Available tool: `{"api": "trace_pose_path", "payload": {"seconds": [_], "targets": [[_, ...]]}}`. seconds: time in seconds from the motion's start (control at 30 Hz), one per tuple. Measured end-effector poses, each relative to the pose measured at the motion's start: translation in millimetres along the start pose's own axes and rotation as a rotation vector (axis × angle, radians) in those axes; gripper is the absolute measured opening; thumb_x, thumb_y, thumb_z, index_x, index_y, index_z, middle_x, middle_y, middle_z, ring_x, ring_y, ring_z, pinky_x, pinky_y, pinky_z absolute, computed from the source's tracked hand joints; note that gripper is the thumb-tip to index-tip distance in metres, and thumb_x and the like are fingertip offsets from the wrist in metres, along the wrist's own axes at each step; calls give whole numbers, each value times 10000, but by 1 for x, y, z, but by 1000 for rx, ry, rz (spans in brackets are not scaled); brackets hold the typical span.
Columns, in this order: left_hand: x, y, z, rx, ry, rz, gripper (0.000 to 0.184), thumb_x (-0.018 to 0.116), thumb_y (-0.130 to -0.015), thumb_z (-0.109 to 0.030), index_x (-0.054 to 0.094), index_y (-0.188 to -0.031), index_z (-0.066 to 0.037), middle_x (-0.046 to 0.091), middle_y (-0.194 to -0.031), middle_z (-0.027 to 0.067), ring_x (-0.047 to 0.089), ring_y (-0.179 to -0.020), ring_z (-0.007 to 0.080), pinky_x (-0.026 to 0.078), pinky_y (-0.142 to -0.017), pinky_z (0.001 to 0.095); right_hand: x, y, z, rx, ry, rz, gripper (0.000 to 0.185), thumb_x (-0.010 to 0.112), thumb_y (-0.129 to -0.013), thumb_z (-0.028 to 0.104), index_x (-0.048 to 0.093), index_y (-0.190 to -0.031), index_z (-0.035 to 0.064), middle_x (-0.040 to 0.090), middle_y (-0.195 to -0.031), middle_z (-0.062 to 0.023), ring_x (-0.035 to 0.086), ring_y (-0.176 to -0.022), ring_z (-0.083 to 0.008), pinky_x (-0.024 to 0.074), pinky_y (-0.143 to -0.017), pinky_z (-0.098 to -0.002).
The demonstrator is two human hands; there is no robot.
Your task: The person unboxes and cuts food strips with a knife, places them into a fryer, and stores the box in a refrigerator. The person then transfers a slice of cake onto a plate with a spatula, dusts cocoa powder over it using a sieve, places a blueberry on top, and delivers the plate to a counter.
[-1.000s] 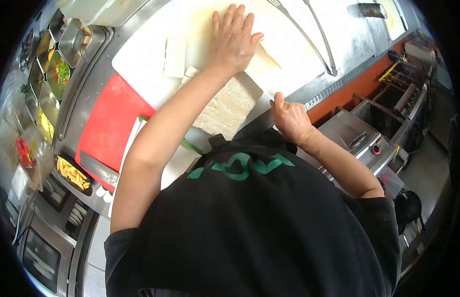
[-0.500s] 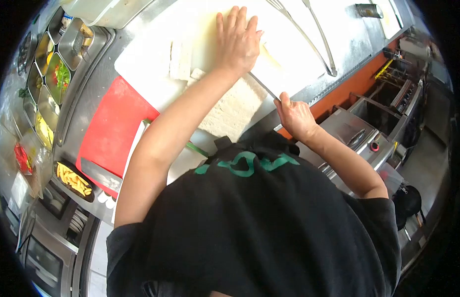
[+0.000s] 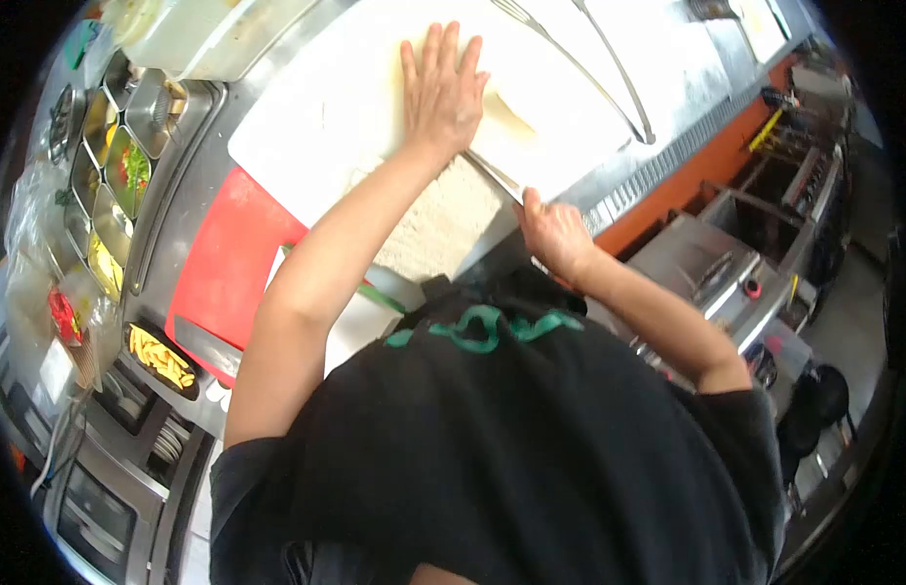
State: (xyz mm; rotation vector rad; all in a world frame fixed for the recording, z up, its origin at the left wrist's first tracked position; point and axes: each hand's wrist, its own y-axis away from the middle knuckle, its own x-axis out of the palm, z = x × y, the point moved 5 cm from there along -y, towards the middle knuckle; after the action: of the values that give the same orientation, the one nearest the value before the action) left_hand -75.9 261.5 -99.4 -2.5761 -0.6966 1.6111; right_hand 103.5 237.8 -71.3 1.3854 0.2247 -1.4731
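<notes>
My left hand (image 3: 443,97) lies flat with fingers spread, pressing on a pale surface that bright light washes out. My right hand (image 3: 555,234) is closed around the handle of a knife (image 3: 492,174). Its blade runs in along the edge of a pale, crumbly slab that looks like bread (image 3: 438,229), and the tip is hidden by my left wrist. The slab lies on a white cutting board (image 3: 277,132), partly covered by my left forearm. A thin beige sliver (image 3: 511,115) lies to the right of my left hand.
Metal tongs (image 3: 623,93) lie at the upper right. On the left are a red cutting board (image 3: 229,244) with a broad blade (image 3: 207,346), a black tray of fries (image 3: 160,356) and metal food containers (image 3: 131,166). A plastic tub (image 3: 209,49) stands behind.
The view has shifted and grown brighter, washing out the pale strips beside my left hand. Both hands appear a little further left, still in the same poses, with the knife more exposed.
</notes>
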Motion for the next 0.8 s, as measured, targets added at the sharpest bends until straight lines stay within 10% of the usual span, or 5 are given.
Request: {"api": "trace_pose_path", "payload": {"seconds": [0.17, 0.43, 0.6, 0.8], "targets": [[-26, -3, 4, 29, -35, -62, 471, 499, -897, -308, 463, -1292, -54, 350, -1402, 186, 234, -1345, 336, 92, -1100, 526, -3, 0, -4, -59, -14, -38, 217, 430, -925, 183, 430, -931, -35, 588, -589, -213, 598, -556, -394, 478, -523, -478], [-155, 213, 50, -994, 326, -488, 289, 604, -865, -173, 569, -1089, 5, 626, -954, 92, 588, -874, 169, 468, -767, 299, -113, -47, -43, 6, 348, -202, 315, 489, -920, 252, 477, -1097, -9, 630, -682, -181, 633, -672, -355, 495, -628, -459], [-124, 286, -13, -1272, 978, -558, 197, 555, -886, -115, 577, -988, 52, 633, -844, 106, 624, -711, 152, 508, -666, 267, -130, -48, -15, -562, 566, -706, 257, 525, -895, 256, 552, -959, 8, 631, -803, -204, 631, -755, -355, 490, -668, -446], [-102, 243, -27, -1250, 971, -362, 342, 618, -843, -177, 554, -1069, 72, 622, -910, 126, 609, -806, 190, 487, -707, 289, -81, -41, 44, -353, 333, -240, 273, 560, -864, 293, 606, -810, 29, 644, -792, -179, 629, -744, -340, 493, -684, -429]]}}
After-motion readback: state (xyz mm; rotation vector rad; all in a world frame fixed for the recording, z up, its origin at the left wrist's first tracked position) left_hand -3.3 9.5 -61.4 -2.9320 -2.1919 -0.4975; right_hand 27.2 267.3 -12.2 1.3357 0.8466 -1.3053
